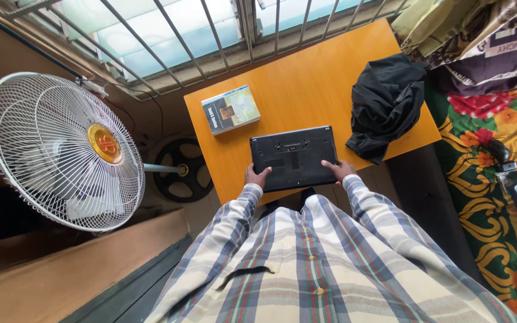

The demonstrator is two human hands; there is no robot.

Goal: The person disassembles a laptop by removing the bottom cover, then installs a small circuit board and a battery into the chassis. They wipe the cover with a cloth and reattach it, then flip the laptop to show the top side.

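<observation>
A black laptop is laid underside-up at the table's six o'clock edge. The left hand and right hand are pressed on its near corners, fingers spread flat, nothing gripped. It is judged rigid, fairly heavy, smooth-cased; best held by both side edges.

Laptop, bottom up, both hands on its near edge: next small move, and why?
Probably slide the fingers toward the underside panel: the laptop lies upside down and flat on the orange table, with the left hand and right hand only resting on its near corners. No tool is visible.
</observation>
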